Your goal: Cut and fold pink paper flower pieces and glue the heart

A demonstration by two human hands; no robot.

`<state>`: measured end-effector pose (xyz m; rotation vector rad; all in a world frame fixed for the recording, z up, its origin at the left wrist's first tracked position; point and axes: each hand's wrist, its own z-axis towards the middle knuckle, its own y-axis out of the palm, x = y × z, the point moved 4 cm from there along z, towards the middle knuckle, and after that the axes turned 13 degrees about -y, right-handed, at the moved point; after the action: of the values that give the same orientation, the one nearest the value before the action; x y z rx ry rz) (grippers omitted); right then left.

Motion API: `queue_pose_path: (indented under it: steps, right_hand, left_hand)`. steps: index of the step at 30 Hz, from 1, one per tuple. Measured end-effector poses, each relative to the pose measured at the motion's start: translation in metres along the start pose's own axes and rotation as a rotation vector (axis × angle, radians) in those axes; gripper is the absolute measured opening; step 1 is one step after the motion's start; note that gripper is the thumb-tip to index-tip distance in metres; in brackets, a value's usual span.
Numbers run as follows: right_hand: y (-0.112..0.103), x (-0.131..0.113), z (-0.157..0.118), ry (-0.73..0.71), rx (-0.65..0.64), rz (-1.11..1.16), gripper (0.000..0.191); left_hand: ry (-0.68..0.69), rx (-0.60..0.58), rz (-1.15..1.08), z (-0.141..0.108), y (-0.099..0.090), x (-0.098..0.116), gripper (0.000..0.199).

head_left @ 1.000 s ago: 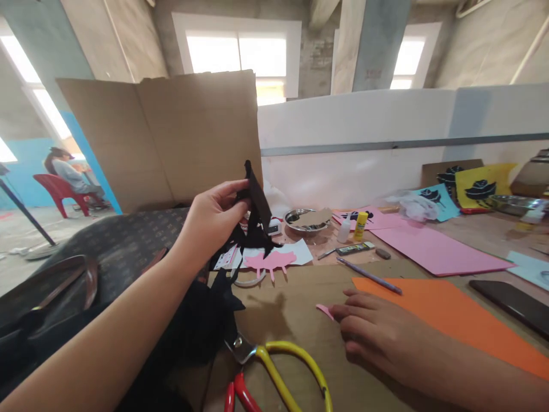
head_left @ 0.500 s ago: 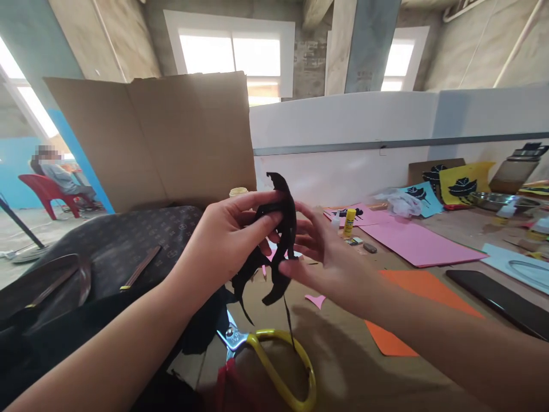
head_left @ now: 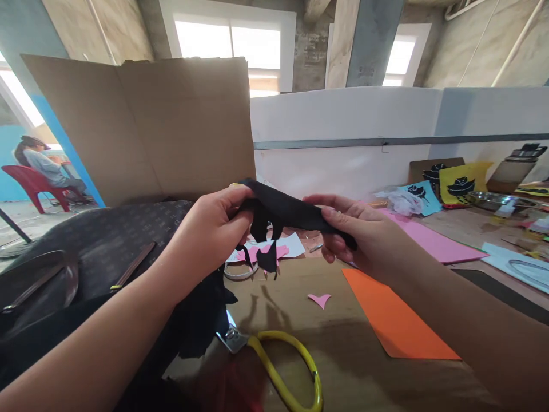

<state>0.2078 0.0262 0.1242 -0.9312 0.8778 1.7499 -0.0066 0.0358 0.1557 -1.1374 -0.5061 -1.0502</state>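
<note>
The left hand [head_left: 208, 224] and right hand [head_left: 369, 234] are pinching a black cutout [head_left: 291, 210] near 2 ends (gentle tension should spare its danglier parts).

- From where I stand, the left hand [head_left: 208, 226] is bare — smooth-backed, with slender fingers [head_left: 232, 196].
- The right hand [head_left: 366, 229] is bare too, just as slim.
- The left forearm [head_left: 128, 309] and right forearm [head_left: 454, 300] are uncovered, narrow at the wrist, fuller further back.
- By the right thumb [head_left: 346, 222], a small pale glint [head_left: 338, 212] — I can't tell what.
</note>
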Motion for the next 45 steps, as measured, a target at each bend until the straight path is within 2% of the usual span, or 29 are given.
queue_pose_path:
  steps: [4,7,11,14,17,20,22,26,29,31,33,37,41,43,45]
  right_hand:
    - [-0.006,-0.009,-0.002,-0.046,0.000,-0.129,0.031]
    - [-0.007,-0.007,-0.001,-0.022,-0.050,-0.172,0.030]
    - [-0.008,-0.005,0.001,-0.014,-0.141,-0.282,0.031]
    - [-0.008,-0.007,0.000,-0.051,-0.214,-0.429,0.045]
    - [0.000,-0.005,-0.006,-0.077,-0.297,-0.529,0.066]
    - [0.011,0.006,-0.012,-0.054,-0.328,-0.429,0.089]
    - [0.016,0.017,-0.015,0.005,-0.315,-0.290,0.093]
    - [0.027,0.039,-0.017,0.198,-0.351,0.073,0.074]
    - [0.030,0.042,-0.015,0.193,-0.327,0.209,0.051]
    - [0.026,0.040,-0.012,0.139,-0.279,0.201,0.034]
    - [0.018,0.038,-0.007,0.100,-0.225,0.157,0.029]
    - [0.003,0.036,0.001,0.082,-0.136,0.049,0.028]
    - [-0.004,0.029,0.005,0.039,-0.119,-0.019,0.033]
    - [-0.007,0.022,0.006,0.003,-0.103,-0.042,0.034]
    - [-0.012,0.015,0.007,-0.058,-0.068,-0.081,0.027]
  left_hand:
    - [-0.063,-0.006,0.007,0.000,0.000,0.001,0.024]
    - [-0.153,-0.084,-0.050,0.002,0.001,-0.001,0.021]
    - [-0.286,-0.189,-0.195,0.005,0.004,-0.008,0.043]
    - [-0.346,-0.254,-0.282,0.004,0.007,-0.010,0.060]
    - [-0.342,-0.294,-0.319,0.001,0.011,-0.007,0.063]
    - [-0.305,-0.298,-0.338,-0.002,0.013,-0.002,0.063]
    - [-0.266,-0.325,-0.343,-0.004,0.013,-0.001,0.063]
    - [-0.179,-0.452,-0.399,-0.006,0.012,-0.004,0.055]
    - [-0.148,-0.521,-0.395,-0.003,0.011,-0.009,0.047]
    - [-0.139,-0.529,-0.357,0.000,0.010,-0.011,0.044]
    - [-0.158,-0.534,-0.306,0.002,0.009,-0.015,0.044]
    - [-0.216,-0.500,-0.192,0.009,0.006,-0.024,0.046]
    - [-0.218,-0.441,-0.040,0.017,-0.001,-0.031,0.047]
    - [-0.241,-0.457,0.079,0.019,-0.008,-0.033,0.046]
    - [-0.244,-0.499,0.246,0.018,-0.017,-0.036,0.044]
